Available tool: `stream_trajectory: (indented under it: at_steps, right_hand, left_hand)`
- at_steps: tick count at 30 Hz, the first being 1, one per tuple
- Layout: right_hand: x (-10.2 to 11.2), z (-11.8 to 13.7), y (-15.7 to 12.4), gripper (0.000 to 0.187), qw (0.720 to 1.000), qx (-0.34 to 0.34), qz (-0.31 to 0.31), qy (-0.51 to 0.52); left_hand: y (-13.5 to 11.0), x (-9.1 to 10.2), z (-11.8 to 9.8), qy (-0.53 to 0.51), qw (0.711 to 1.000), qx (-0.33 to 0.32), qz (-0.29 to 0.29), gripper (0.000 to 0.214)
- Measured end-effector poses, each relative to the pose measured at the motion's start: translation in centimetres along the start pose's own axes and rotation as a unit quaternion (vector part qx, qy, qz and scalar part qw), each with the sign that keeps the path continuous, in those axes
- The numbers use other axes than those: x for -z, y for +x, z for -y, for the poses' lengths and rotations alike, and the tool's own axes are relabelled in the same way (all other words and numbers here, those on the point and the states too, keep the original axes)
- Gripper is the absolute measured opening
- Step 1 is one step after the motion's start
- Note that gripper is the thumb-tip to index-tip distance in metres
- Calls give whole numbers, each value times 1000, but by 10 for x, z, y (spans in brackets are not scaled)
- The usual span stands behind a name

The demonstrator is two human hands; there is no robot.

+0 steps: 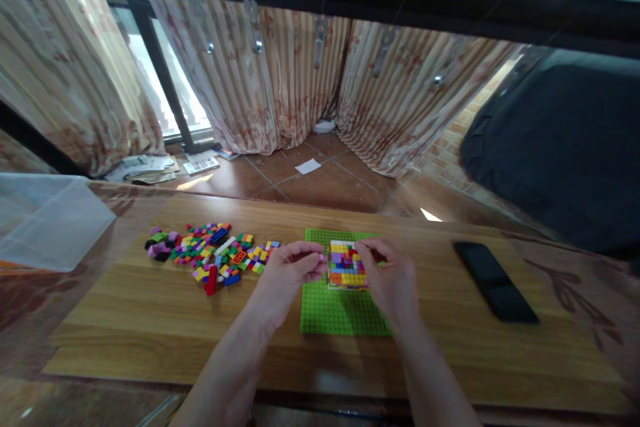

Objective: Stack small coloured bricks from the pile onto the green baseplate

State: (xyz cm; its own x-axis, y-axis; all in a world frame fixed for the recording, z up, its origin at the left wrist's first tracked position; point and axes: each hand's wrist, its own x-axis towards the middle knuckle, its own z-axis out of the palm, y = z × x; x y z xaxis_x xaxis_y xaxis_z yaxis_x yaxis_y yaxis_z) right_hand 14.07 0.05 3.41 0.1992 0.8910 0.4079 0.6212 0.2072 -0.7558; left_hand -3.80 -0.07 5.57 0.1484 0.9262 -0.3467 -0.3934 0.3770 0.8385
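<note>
A green baseplate (pixel 335 313) lies on the wooden table (pixel 450 347). On its far half stands a square block of many-coloured small bricks (pixel 346 265). My left hand (pixel 293 270) is curled at the block's left side, its fingertips pinched on a small pink brick close to the block's edge. My right hand (pixel 387 273) rests against the block's right side with fingers bent onto its top edge. A pile of loose coloured bricks (pixel 210 252) lies to the left of the plate.
A black phone (pixel 495 281) lies flat on the table's right part. A translucent white plastic bag (pixel 47 220) sits at the far left. Beyond the table are a tiled floor, curtains and papers by the window. A dark cushion-like shape fills the right.
</note>
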Motion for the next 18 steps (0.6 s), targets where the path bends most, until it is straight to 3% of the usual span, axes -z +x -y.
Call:
stream_trajectory:
  at_steps: [4, 11, 18]
  right_hand:
    - [3, 7, -2, 18, 999, 25, -23, 42]
    - [-3, 27, -12, 13, 990, 82, 86, 72]
    - [-10, 32, -16, 10, 985, 93, 88, 112]
  left_hand:
    - [0, -1, -1, 6, 1000, 4, 3, 24]
    - [-1, -1, -1, -14, 999, 6, 33, 28]
    - [-4, -3, -1, -17, 997, 1, 73, 27]
